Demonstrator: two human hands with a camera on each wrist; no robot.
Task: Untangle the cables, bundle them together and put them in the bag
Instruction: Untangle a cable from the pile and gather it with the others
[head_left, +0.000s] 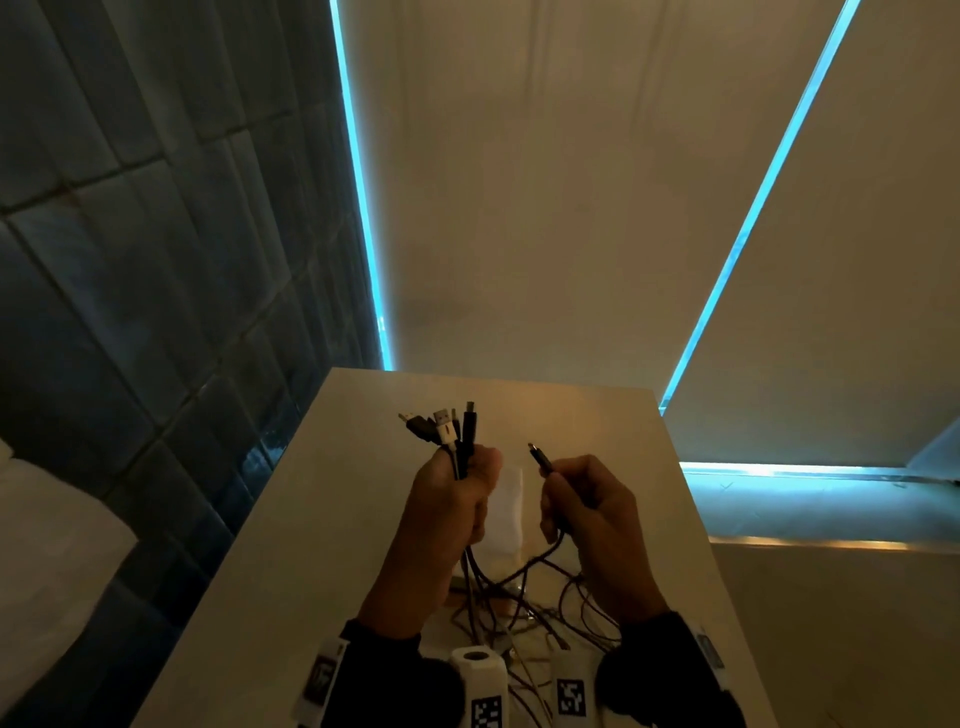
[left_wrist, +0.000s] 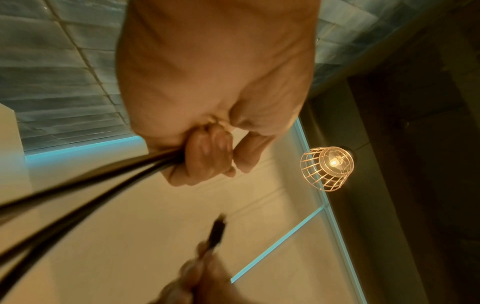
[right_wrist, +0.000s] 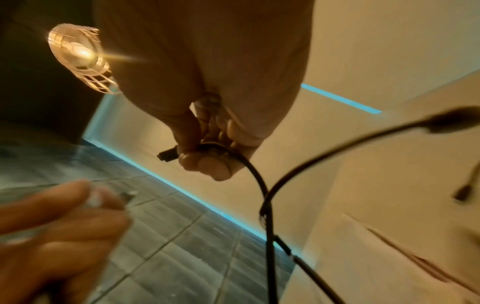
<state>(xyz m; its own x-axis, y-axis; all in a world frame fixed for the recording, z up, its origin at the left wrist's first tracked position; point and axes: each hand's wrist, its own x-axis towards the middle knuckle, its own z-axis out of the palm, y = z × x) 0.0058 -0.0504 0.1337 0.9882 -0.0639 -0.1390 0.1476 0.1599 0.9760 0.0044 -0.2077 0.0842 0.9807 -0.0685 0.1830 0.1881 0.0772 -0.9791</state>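
Observation:
My left hand (head_left: 457, 493) is raised above the table and grips a bunch of cable ends (head_left: 449, 431), black and white plugs sticking up from the fist. In the left wrist view the cables (left_wrist: 85, 185) run out of the curled fingers (left_wrist: 207, 156). My right hand (head_left: 582, 499) holds a single black cable just below its plug (head_left: 540, 457), a short way right of the bunch; the right wrist view shows that plug (right_wrist: 167, 154) poking from the fingers. The cables hang down into a loose tangle (head_left: 524, 608) on the table. A pale bag-like sheet (head_left: 506, 509) lies behind the hands.
The white table (head_left: 322, 519) is narrow, with a tiled wall at the left and blinds with lit edges behind. A white roll (head_left: 475, 662) stands at the near edge. A caged lamp (left_wrist: 327, 167) hangs overhead.

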